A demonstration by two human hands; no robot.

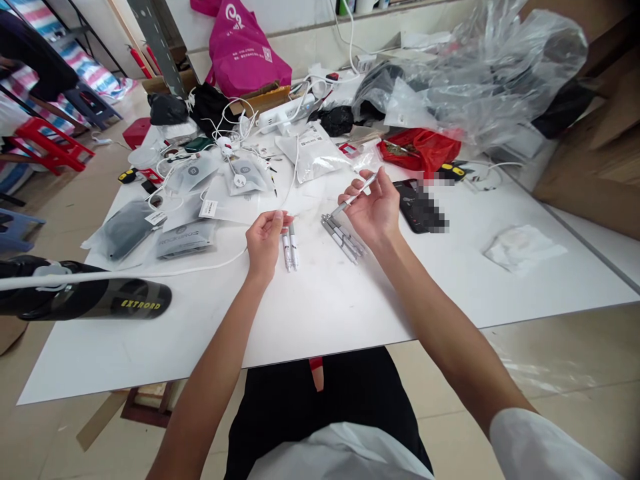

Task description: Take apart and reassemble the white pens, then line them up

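My right hand (376,210) is raised over the table with a slim white and silver pen (356,193) held slantwise between thumb and fingers. Below it, several similar pens (343,239) lie in a loose bunch on the white tabletop. To the left, my left hand (265,241) is closed, thumb and fingertips together at the upper ends of two white pens (290,252) lying side by side. Its fingers cover those ends, and whether they grip anything is hidden.
A dark phone (417,205) lies right of my right hand, near a crumpled white tissue (523,247). Plastic-wrapped packages (185,239), a white cable (200,273) and a black bottle (125,298) are on the left. Bags and a power strip (285,113) crowd the back.
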